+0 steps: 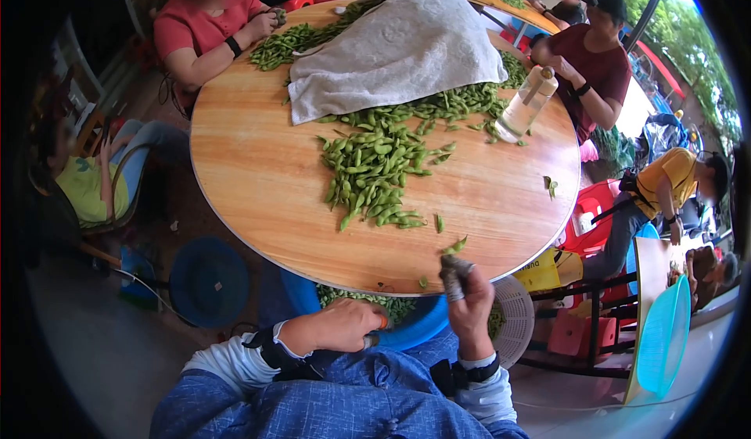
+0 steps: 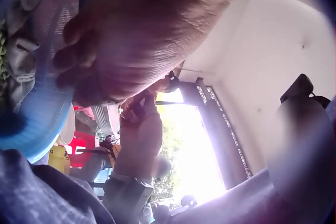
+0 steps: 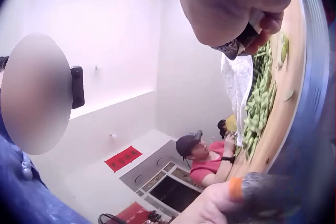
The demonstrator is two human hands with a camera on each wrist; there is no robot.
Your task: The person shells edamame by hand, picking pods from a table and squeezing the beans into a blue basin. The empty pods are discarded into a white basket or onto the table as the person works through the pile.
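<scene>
In the head view my right hand (image 1: 471,306) is raised at the table's near edge. Its wrapped thumb and fingers pinch a green soybean pod (image 1: 455,245), which sticks out above the fingertips. My left hand (image 1: 340,326) hangs low over a blue basin (image 1: 426,323) of shelled green beans (image 1: 400,308), an orange band on its thumb. Its fingers bend downward, and I cannot tell whether they hold anything. A pile of soybean pods (image 1: 371,169) lies ahead on the round wooden table (image 1: 258,197).
A grey-white cloth (image 1: 399,52) covers a larger heap of pods. A clear bottle (image 1: 528,104) stands right of it. Against the table's near right side is a white perforated basket (image 1: 516,322). People sit around the table, two of them with hands at its edge.
</scene>
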